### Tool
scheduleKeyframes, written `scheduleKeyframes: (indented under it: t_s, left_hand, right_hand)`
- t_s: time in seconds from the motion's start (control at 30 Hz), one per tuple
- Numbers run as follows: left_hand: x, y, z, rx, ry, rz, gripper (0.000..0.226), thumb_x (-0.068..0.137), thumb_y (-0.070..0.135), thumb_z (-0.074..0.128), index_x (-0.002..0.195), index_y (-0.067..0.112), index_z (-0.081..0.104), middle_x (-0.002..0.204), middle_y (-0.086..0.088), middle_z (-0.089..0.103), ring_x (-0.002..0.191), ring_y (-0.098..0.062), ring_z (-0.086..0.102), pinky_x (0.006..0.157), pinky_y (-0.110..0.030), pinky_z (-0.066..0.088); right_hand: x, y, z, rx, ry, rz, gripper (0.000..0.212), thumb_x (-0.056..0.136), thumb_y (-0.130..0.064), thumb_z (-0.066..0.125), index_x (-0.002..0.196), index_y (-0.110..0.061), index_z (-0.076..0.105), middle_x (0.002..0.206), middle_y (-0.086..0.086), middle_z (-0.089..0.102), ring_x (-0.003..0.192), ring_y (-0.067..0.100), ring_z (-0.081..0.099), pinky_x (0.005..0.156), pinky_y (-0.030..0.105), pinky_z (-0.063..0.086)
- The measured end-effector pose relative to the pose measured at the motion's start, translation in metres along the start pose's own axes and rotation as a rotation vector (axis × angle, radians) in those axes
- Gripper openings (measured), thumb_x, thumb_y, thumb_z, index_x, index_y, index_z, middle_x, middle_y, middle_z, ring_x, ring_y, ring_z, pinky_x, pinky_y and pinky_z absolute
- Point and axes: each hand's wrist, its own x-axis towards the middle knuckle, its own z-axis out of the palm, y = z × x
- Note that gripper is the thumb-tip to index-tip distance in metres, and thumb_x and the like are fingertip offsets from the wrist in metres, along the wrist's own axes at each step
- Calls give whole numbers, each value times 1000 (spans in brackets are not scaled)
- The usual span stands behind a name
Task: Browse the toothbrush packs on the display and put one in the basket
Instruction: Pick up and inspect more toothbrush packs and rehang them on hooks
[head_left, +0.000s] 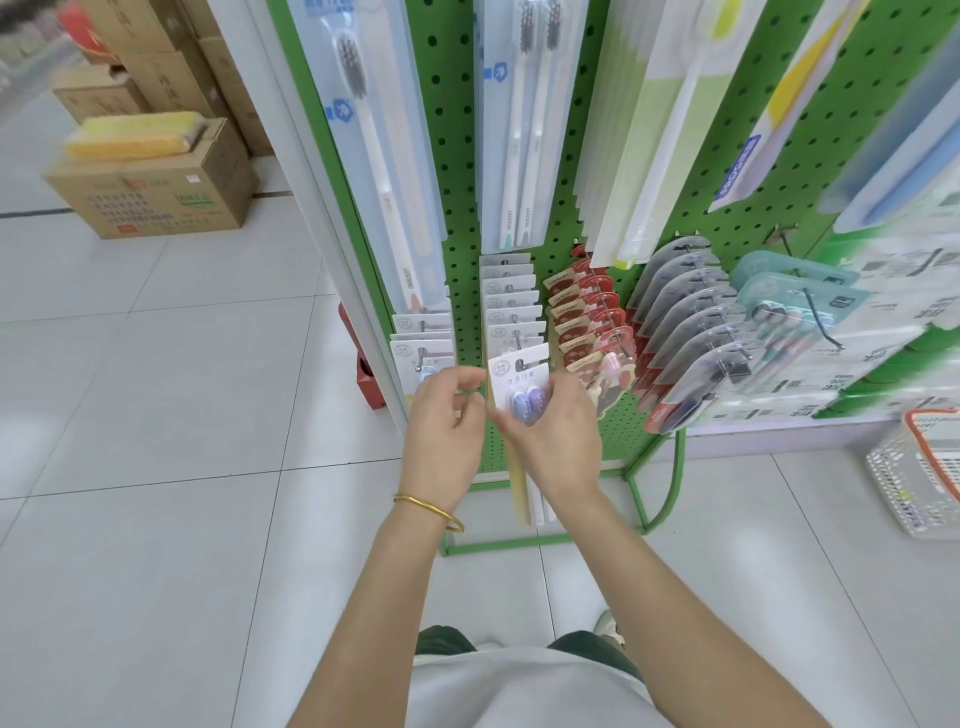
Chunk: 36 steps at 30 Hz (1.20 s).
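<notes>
I see the right hand (563, 431) holding a small toothbrush pack (517, 376) from underneath, with its fingers curled round the lower edge. The pack is a flat white card, tilted a bit. It has two round bumps of shiny clear plastic on it, one blue and one purple. It sits at the front of a row of the same white cards on the green board (457, 156), which is full of little round holes.

The left hand (444, 421) is just beside the pack's left edge with its fingers bent in. I cannot tell if it pinches the card or only comes close. A thin gold bangle (428, 512) goes round that wrist.

Long flat packs (514, 130) in clear plastic hang higher up. The basket (906, 483) stands on the smooth, pale floor tiles (156, 415), well off to the right. It is a white plastic grid with an orange strip on top.
</notes>
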Motion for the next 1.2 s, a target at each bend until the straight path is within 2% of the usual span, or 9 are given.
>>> scheduleKeyframes:
  t_s: [0.1,0.2,0.3,0.4,0.47,0.53,0.7,0.9,1.2]
  left_hand:
    - [0,2,-3,18,6,20,30,89,-1,43,104,21,58,112,-1,56,93,-11,60,85,-26,47]
    - [0,3,-3,42,2,22,30,89,0,44,107,19,59,112,0,55,93,-12,60,86,-27,47]
    - [2,7,-2,144,8,69,29,90,2,46,110,16,60,109,2,54,91,-11,57,88,-26,46]
    - [12,16,2,334,40,228,30,91,3,47,115,11,62,108,-1,55,99,-20,56,88,-32,46]
    - [25,24,6,521,67,337,32,87,0,49,115,8,62,109,-8,58,100,-26,56,78,-37,48]
    - [39,33,9,730,62,421,34,80,-5,53,111,6,63,103,-13,59,96,-32,56,68,-37,43]
    - [62,52,15,1135,-124,352,41,76,-7,53,114,9,53,113,-9,49,103,-27,49,63,-33,33]
    - [86,37,23,1134,-138,373,22,87,2,55,106,10,60,107,-8,55,100,-26,51,61,-32,36]
    - [92,36,26,1127,-118,390,18,88,1,52,103,9,59,106,-10,56,102,-28,50,62,-33,36]
  right_hand:
    - [3,0,5,-20,-1,25,61,67,-52,77,99,-12,45,98,3,52,95,26,49,71,37,45]
    - [10,-2,10,-29,-7,55,61,69,-49,77,102,-8,46,104,8,54,100,29,50,78,42,46]
    - [16,-5,14,-29,-2,50,61,70,-46,78,102,-6,45,104,11,55,99,30,50,80,41,45]
    - [18,-8,17,-19,3,50,58,71,-43,76,103,-6,45,105,12,55,99,30,50,76,41,46]
    - [18,-9,18,-15,-15,51,58,74,-43,75,104,-6,44,108,12,54,101,31,49,74,39,45]
    - [18,-10,17,-17,-44,46,57,76,-42,73,107,-5,43,111,12,52,103,30,48,74,39,44]
    - [16,-7,8,-40,-86,15,54,82,-34,70,117,-7,40,116,10,49,106,26,47,77,38,45]
    - [17,-7,-4,-52,-62,-41,51,86,-14,63,128,-4,36,124,14,47,114,31,46,87,39,43]
    - [17,-2,-13,-29,-30,-38,56,87,-9,59,137,-3,33,131,14,45,120,28,43,91,35,41]
